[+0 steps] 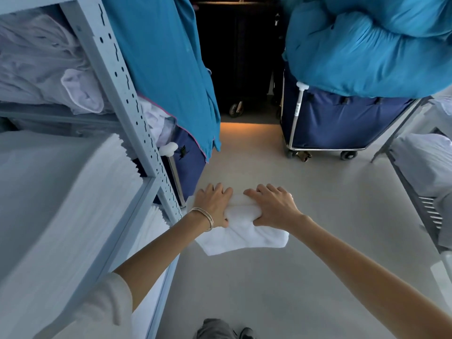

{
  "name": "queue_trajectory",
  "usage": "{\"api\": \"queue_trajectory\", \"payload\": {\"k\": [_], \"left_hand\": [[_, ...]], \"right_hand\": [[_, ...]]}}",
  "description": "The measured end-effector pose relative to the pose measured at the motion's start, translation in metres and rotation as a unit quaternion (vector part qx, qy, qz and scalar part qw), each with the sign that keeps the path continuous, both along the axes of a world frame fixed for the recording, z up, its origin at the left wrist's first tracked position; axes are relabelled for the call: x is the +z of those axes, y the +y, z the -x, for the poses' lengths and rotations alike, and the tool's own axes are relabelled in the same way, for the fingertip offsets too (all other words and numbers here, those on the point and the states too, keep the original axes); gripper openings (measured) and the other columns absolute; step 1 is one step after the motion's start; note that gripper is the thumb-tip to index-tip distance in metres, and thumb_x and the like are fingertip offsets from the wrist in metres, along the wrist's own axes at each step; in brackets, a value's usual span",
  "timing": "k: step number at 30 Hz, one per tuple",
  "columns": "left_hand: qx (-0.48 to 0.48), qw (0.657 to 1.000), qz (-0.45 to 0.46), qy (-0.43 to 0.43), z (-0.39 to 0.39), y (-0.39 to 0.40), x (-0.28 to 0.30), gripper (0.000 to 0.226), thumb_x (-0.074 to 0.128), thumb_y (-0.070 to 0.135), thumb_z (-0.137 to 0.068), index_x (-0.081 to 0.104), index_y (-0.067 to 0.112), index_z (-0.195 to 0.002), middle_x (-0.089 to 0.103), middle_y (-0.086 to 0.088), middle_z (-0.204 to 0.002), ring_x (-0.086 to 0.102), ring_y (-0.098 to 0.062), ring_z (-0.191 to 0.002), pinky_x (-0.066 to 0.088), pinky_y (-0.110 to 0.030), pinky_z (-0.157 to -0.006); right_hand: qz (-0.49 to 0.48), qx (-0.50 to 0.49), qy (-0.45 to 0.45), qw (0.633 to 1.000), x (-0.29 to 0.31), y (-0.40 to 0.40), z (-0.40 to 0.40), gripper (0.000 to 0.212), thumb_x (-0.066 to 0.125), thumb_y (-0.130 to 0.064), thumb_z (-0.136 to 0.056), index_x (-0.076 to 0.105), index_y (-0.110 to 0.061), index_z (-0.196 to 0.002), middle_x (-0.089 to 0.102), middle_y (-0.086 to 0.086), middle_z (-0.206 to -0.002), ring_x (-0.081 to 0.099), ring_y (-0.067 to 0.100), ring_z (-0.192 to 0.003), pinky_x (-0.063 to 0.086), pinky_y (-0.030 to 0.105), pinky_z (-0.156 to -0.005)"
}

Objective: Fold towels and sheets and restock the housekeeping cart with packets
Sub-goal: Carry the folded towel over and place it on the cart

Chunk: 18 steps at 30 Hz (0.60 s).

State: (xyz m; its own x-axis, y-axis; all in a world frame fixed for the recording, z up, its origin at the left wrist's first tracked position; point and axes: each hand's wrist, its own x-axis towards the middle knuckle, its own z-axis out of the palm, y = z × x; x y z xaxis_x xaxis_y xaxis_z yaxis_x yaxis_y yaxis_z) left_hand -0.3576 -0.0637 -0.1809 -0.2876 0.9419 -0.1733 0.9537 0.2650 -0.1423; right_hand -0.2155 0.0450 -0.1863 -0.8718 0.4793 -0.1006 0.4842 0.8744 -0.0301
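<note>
Both arms out front, a small white towel (241, 231) held in the air above a pale grey floor (281, 277), between storage racks in a linen room. Left hand (212, 204) and right hand (272, 206) side by side on the towel's upper fold, fingers curled over the far edge and thumbs tucked beneath: a two-handed grip, probably to keep the doubled cloth flat and its edges matched while the loose lower part hangs toward the body. Thin bangles (205, 217) at the left wrist.

Held away from the chest and clear of the floor, seemingly so the fold can be finished by hand, with no table in view to lay it on. Fold judged partway done: top gathered into a thick band, bottom flap still loose and slightly skewed.

To the left, a grey metal rack (127, 99) loaded with stacks of folded white linen (61, 192), a likely place for the finished towel, within easy reach. Ahead on both sides, two wheeled laundry bins (342, 123) with dark blue bags, heaped with or draped in bright blue cloth (367, 52); contents under the cloth not visible. A dark cart (234, 57) on castors in the shadowed gap beyond, too dim to read. No packets seen anywhere, so restocking judged not yet begun.
</note>
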Motion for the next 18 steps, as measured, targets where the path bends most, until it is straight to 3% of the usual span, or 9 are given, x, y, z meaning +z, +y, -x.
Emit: {"api": "queue_trajectory", "payload": {"k": [18], "left_hand": [[-0.042, 0.999, 0.008, -0.01, 0.111, 0.186, -0.023, 0.058, 0.067, 0.039, -0.07, 0.039, 0.017, -0.116, 0.044, -0.005, -0.117, 0.045, -0.027, -0.105, 0.038, -0.034, -0.075]], "right_hand": [[0.014, -0.046, -0.014, 0.999, -0.018, 0.172, 0.098, 0.071, 0.064, -0.042, -0.069, 0.036, -0.037, -0.134, 0.05, -0.004, -0.112, 0.05, 0.02, -0.103, 0.038, 0.029, -0.078]]}}
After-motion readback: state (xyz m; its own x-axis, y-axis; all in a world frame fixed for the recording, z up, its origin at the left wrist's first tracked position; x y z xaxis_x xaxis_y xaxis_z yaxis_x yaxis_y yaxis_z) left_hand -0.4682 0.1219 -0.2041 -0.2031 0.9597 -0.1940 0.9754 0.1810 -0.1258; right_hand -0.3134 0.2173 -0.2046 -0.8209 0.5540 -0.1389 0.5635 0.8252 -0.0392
